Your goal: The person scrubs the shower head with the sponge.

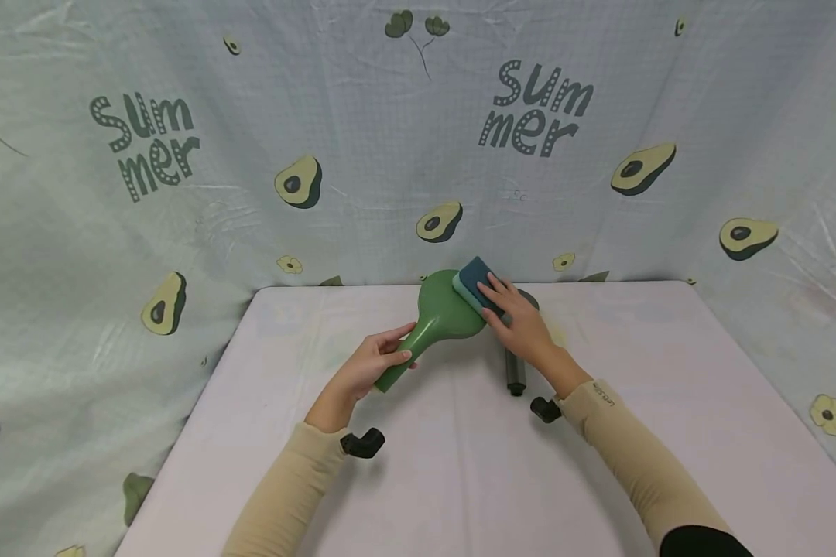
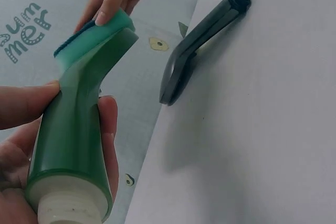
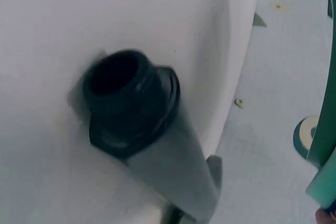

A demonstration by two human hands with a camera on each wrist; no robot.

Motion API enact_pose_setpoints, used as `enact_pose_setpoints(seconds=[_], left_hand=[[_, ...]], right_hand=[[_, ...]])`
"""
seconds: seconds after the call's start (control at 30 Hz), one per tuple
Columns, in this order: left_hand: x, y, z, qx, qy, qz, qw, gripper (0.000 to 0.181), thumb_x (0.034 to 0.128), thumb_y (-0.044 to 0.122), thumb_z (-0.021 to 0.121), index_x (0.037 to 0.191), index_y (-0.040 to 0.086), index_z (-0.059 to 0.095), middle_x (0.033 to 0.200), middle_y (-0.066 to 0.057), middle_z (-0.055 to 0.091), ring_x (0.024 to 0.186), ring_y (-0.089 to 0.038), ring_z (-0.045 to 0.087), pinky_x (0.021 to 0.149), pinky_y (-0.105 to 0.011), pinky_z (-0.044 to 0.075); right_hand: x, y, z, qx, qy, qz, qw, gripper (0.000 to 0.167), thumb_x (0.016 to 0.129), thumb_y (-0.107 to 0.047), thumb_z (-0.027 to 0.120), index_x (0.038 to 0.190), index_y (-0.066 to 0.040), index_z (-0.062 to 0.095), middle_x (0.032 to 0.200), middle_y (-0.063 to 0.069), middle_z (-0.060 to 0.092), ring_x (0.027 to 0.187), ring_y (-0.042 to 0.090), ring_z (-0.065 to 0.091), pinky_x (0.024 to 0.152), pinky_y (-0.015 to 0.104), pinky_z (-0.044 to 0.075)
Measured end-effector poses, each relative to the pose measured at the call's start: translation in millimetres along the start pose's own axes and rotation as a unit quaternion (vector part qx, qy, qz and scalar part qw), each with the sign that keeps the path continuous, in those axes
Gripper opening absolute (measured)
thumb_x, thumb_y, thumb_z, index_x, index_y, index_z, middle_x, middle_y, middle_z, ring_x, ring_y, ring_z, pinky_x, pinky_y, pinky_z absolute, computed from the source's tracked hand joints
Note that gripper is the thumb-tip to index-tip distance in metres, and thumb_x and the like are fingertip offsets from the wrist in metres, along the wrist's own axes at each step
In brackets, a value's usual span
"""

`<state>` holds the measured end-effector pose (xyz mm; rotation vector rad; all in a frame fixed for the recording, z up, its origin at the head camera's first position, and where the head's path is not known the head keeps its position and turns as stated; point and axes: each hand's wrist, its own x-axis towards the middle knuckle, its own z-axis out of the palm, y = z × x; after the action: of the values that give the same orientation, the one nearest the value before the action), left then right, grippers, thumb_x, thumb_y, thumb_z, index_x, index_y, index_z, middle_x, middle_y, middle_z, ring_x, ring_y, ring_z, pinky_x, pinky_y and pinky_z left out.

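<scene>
My left hand point(image 1: 371, 362) grips a green handheld shower head point(image 1: 440, 311) by its handle, thumb on one side and fingers on the other. The shower head is raised off the table, and its white connector end point(image 2: 71, 203) shows in the left wrist view. In my right hand point(image 1: 525, 329) is a teal sponge with a dark blue layer point(image 1: 472, 280), pressed against the broad head. Beneath the right hand, a dark grey shower head point(image 1: 515, 373) lies on the table, partly hidden by that hand; its open connector end point(image 3: 118, 90) fills the right wrist view.
A pale table point(image 1: 460, 464) spans the space in front of me. Behind it hangs a curtain point(image 1: 362, 100) printed with avocados and lettering. Black camera mounts point(image 1: 364, 443) stick out from both wrists.
</scene>
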<state>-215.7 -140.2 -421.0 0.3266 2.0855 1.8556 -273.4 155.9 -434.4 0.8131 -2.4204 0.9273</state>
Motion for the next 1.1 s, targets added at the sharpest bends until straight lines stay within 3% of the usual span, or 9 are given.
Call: enact_pose_setpoints(seconds=[0.1,0.17,0.3,0.4,0.5,0.7,0.9,1.0,1.1], left_hand=[[1.0,-0.1,0.9,0.000,0.001,-0.003,1.0000,0.056,0.1029,0.001,0.057,0.156,0.001,0.039,0.132,-0.029,0.061,0.098,-0.031,0.069,0.085,-0.032,0.049],[1.8,-1.3,1.2,0.001,-0.001,-0.004,1.0000,0.056,0.1030,0.001,0.057,0.156,0.001,0.038,0.132,-0.030,0.061,0.094,-0.024,0.069,0.085,-0.032,0.049],[5.3,-4.4,2.8,0.002,-0.001,-0.005,1.0000,0.056,0.1035,0.001,0.056,0.156,-0.002,0.037,0.133,-0.031,0.060,0.091,-0.019,0.068,0.084,-0.032,0.049],[7.8,-6.6,4.0,-0.002,0.001,-0.010,0.9999,0.055,0.1038,0.002,0.056,0.155,-0.006,0.037,0.133,-0.031,0.060,0.091,-0.019,0.069,0.083,-0.031,0.049],[8.3,-7.7,4.4,-0.003,0.000,-0.014,0.9999,0.056,0.1039,0.002,0.056,0.155,-0.005,0.036,0.134,-0.031,0.059,0.094,-0.023,0.069,0.083,-0.031,0.049],[7.1,-6.3,3.8,-0.001,-0.004,-0.010,0.9999,0.056,0.1031,0.000,0.056,0.156,0.000,0.038,0.133,-0.030,0.060,0.096,-0.028,0.069,0.085,-0.033,0.050],[5.9,-4.1,4.4,-0.005,0.000,-0.008,1.0000,0.056,0.1023,-0.001,0.057,0.156,0.001,0.040,0.131,-0.029,0.061,0.090,-0.019,0.069,0.085,-0.033,0.049],[5.9,-5.1,5.5,-0.006,-0.003,-0.010,0.9999,0.056,0.1023,-0.001,0.057,0.156,0.000,0.040,0.133,-0.030,0.061,0.092,-0.021,0.069,0.085,-0.033,0.049],[6.1,-7.4,7.2,-0.007,-0.010,-0.011,0.9999,0.056,0.1025,0.000,0.057,0.156,0.000,0.039,0.135,-0.031,0.059,0.094,-0.022,0.069,0.085,-0.032,0.050]], right_hand=[[-0.3,-4,3,-0.015,-0.011,-0.020,0.9996,0.049,0.099,-0.010,0.067,0.146,-0.002,0.056,0.156,0.021,0.043,0.143,0.050,0.034,0.112,0.064,0.031],[-0.3,-11,9,-0.028,-0.013,-0.065,0.9974,0.050,0.096,-0.010,0.070,0.144,-0.001,0.058,0.154,0.023,0.044,0.142,0.052,0.035,0.110,0.065,0.033],[1.2,-31,21,-0.054,-0.014,-0.172,0.9835,0.052,0.089,-0.008,0.078,0.139,-0.002,0.063,0.149,0.024,0.050,0.139,0.052,0.040,0.108,0.063,0.037],[3.3,-40,26,-0.062,-0.022,-0.212,0.9751,0.052,0.088,-0.009,0.079,0.138,-0.004,0.065,0.148,0.023,0.052,0.138,0.050,0.042,0.109,0.060,0.038],[5.3,-40,25,-0.051,-0.038,-0.189,0.9799,0.051,0.092,-0.011,0.076,0.140,-0.005,0.063,0.151,0.021,0.050,0.141,0.048,0.040,0.111,0.059,0.036],[8.6,-21,14,0.001,-0.030,-0.063,0.9976,0.051,0.097,-0.011,0.071,0.145,-0.004,0.058,0.156,0.020,0.043,0.145,0.047,0.033,0.113,0.062,0.030],[8.4,-1,5,0.037,-0.003,0.049,0.9981,0.051,0.102,-0.013,0.066,0.150,-0.004,0.052,0.160,0.017,0.038,0.149,0.040,0.028,0.116,0.060,0.028],[6.7,-3,5,0.033,-0.001,0.055,0.9979,0.050,0.102,-0.012,0.066,0.150,-0.005,0.053,0.159,0.018,0.038,0.149,0.042,0.029,0.115,0.061,0.029],[4.4,-14,10,0.001,-0.007,0.011,0.9999,0.050,0.099,-0.011,0.069,0.147,-0.004,0.056,0.156,0.021,0.043,0.145,0.048,0.033,0.112,0.064,0.031]])
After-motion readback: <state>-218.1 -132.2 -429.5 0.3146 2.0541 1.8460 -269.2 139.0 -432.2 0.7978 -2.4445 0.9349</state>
